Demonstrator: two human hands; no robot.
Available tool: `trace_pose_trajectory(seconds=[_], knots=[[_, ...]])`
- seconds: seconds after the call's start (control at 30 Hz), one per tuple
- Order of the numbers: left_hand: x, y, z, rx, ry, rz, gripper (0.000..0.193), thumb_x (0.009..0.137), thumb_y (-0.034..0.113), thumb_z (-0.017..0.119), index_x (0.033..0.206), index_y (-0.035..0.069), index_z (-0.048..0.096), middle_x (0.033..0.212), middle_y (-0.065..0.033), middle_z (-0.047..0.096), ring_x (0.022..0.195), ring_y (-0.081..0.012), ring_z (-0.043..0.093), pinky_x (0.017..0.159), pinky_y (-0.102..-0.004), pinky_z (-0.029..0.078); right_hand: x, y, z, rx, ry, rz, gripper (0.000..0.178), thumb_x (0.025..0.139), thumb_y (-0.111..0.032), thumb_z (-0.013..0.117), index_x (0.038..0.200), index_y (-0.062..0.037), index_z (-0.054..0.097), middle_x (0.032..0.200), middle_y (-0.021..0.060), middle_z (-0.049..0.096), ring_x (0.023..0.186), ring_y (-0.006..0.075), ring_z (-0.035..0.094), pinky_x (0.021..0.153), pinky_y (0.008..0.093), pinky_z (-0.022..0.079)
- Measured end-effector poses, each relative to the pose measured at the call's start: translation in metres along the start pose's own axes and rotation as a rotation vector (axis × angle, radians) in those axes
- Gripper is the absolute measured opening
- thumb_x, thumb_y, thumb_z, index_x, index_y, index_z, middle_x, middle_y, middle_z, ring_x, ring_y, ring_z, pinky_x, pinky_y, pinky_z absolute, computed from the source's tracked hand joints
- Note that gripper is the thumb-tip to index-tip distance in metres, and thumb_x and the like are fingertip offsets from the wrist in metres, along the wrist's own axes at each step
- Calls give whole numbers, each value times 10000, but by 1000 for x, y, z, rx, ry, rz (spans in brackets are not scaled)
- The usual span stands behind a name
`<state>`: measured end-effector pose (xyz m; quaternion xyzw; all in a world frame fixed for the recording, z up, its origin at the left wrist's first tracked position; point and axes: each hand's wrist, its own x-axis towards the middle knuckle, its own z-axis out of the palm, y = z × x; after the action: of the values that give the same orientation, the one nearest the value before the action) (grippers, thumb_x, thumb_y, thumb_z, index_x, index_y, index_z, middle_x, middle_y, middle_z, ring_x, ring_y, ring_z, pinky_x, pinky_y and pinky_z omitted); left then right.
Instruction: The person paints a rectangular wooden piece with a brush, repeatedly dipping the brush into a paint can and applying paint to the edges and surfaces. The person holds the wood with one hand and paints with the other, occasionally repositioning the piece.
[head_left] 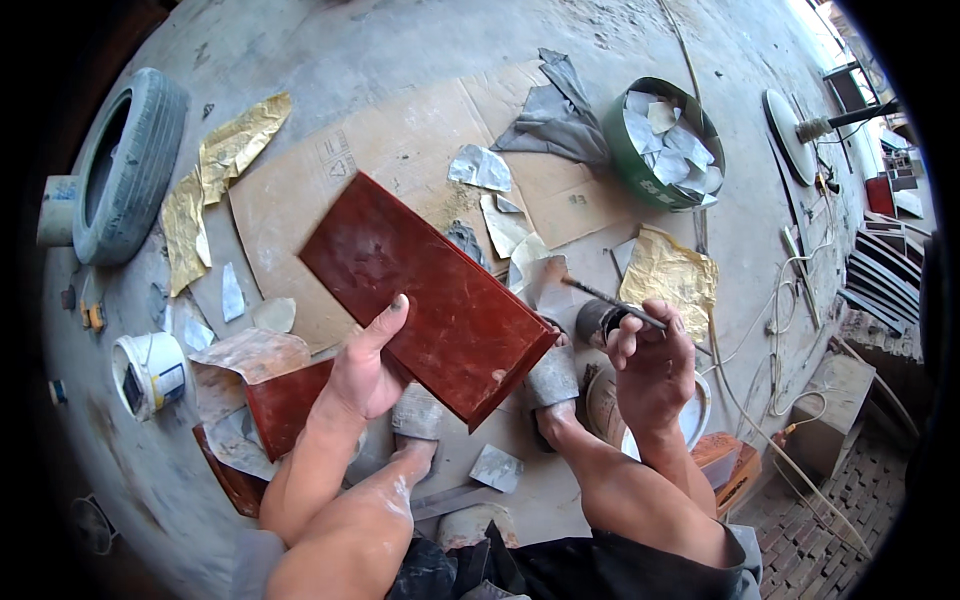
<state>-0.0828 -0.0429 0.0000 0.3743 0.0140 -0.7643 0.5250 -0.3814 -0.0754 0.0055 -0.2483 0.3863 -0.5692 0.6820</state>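
My left hand (368, 372) grips a glossy dark-red wooden box or thick panel (425, 295), thumb on its top face and fingers hidden beneath. The piece is tilted above the floor, over my feet. To its right, my right hand (655, 365) is closed on a thin brush (610, 298). Its reddish-brown bristles point left, apart from the red piece's edge. Below the brush stands a dark open jar (597, 322), its contents not clearly visible. Just under my right wrist is a white bucket (698, 410), partly hidden.
Flattened cardboard (285, 215) covers the floor ahead, with sandpaper scraps (480, 168) and a grey cloth (555, 110). A green tub (622, 165) holds paper pieces. A tyre (135, 165) and white pail (150, 372) stand left, near another red piece (285, 405). A cable (745, 410) crosses right.
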Motion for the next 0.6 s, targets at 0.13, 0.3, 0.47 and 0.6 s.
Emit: trace_pose_trajectory(seconds=[0.13,0.3,0.47,0.6], knots=[[-19,-1,12,755,137,580,264,980,132,625,1197,-20,639,1139,-121,688,1009,-212,651,908,-351,505,-6,3,-3,-217,17,-68,332,1051,-274,494,1219,-2,583,1011,199,716,753,171,614,666,286,500],[-29,1,20,1182,182,917,205,941,51,650,1129,-30,667,1098,-133,700,984,-245,665,886,-371,508,-16,5,-2,-683,-313,-276,226,1045,-168,527,1096,37,608,972,192,723,740,168,666,669,293,553],[-30,2,24,1302,69,994,284,939,9,619,1219,-42,616,1198,-146,666,1087,-236,630,955,-355,478,-12,13,0,-898,-441,-370,171,965,-33,543,1085,61,623,949,198,724,750,234,688,683,323,557],[-33,-5,30,1227,151,961,198,915,-11,643,1107,-18,687,1068,-124,710,972,-249,667,899,-372,501,-14,12,-3,-913,-390,-394,180,929,4,535,1070,67,628,945,194,715,785,251,694,711,340,554]])
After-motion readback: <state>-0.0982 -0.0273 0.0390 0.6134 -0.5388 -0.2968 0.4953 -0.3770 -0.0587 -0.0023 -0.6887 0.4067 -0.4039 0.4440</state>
